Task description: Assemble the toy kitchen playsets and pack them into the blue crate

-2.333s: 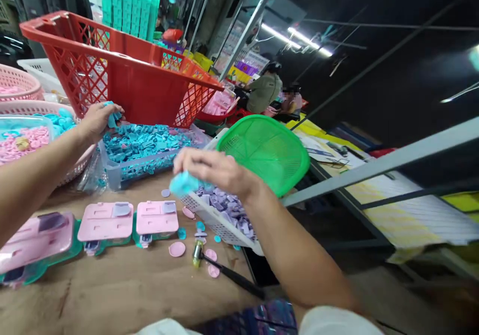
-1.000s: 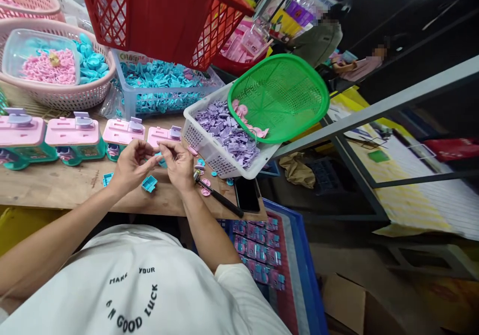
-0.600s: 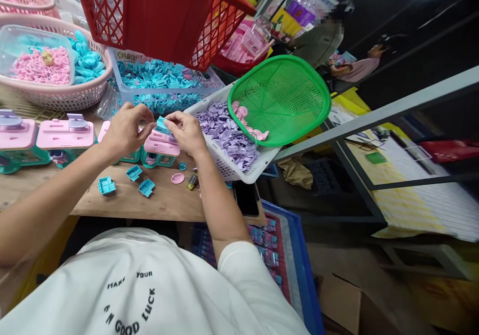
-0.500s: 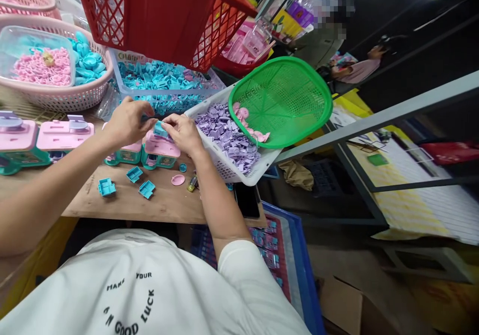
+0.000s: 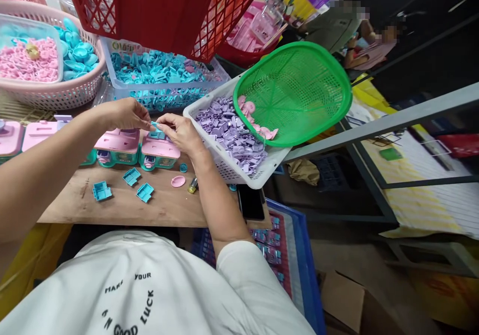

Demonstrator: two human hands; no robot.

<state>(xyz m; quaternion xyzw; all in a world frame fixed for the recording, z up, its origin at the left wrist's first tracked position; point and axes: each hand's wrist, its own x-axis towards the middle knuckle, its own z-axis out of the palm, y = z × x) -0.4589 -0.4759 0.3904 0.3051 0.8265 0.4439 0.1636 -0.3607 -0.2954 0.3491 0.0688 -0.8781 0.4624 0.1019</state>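
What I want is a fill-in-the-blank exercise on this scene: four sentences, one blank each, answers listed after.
1. The fingertips of the left hand and right hand come together at a small piece coloured ____.
2. Of the two, the hand closer to the white basket is the ____ one.
3. The number of boxy pieces lying loose on the wooden table is ____.
4. The mesh basket tilted over the white basket, with pink pieces inside, is coloured ____.

Missing words: teal; right; three; green.

Black capitals (image 5: 142, 276) on the white short-sleeved fabric T-shirt (image 5: 179, 275) read "MAKE YOUR", an unclear word, then "GOOD LUCK".
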